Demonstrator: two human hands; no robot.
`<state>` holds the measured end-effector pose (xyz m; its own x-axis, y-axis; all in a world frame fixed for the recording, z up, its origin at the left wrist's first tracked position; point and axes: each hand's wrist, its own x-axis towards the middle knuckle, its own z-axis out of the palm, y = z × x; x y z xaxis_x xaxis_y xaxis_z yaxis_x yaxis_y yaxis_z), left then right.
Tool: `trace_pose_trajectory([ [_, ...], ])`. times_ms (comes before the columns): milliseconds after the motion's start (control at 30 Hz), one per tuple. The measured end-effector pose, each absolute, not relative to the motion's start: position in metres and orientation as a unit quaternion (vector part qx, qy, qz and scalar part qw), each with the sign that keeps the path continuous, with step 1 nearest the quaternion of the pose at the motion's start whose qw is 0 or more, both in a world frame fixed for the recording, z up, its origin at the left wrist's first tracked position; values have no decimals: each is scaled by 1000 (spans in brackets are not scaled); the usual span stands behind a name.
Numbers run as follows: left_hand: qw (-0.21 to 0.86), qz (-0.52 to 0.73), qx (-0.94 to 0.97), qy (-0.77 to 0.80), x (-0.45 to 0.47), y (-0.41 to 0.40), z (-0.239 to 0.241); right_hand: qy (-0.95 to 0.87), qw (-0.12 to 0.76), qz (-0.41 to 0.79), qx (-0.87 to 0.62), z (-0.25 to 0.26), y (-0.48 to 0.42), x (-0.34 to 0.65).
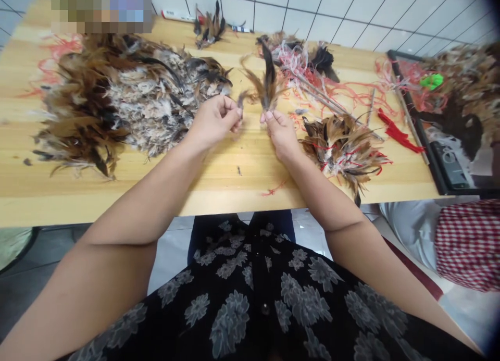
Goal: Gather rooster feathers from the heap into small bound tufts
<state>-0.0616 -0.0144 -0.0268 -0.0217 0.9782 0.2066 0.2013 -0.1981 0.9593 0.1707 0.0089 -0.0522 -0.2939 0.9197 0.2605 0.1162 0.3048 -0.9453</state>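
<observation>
Pinched in my right hand (282, 133) is a small bunch of brown and black feathers (269, 85), its tips pointing up and away from me. My left hand (219, 119) is closed on a small dark feather (242, 101), just left of that bunch; both hands are above the wooden table. Beside my left hand spreads a large heap of feathers (144, 100), fluffy pale in the middle and brown at the outer side. To the right of my right wrist lies a pile of brown feather bundles (339, 147) with red ties among them.
Pink and white plastic strands (289, 59) lie with feathers at the back. Red strips (399, 132) lie near a dark-rimmed tray (416, 124) holding feathers and a phone-like device (451, 163). Markers (177, 15) lie along the tiled wall (304, 7). The table's front edge (234, 211) is near me.
</observation>
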Motion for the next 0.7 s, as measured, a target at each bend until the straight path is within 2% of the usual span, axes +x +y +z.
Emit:
trace_pose_trajectory([
  [67,443,531,553,465,-53,-19,-22,-648,458,467,-391,-49,0,165],
  [167,474,545,528,448,-42,-30,-16,-651,436,480,-394,-44,-12,158],
  [467,503,560,492,436,-47,-35,-16,-690,434,389,-430,-39,-11,162],
  [700,458,555,534,444,-41,-35,-24,-714,383,407,-421,-46,-12,160],
])
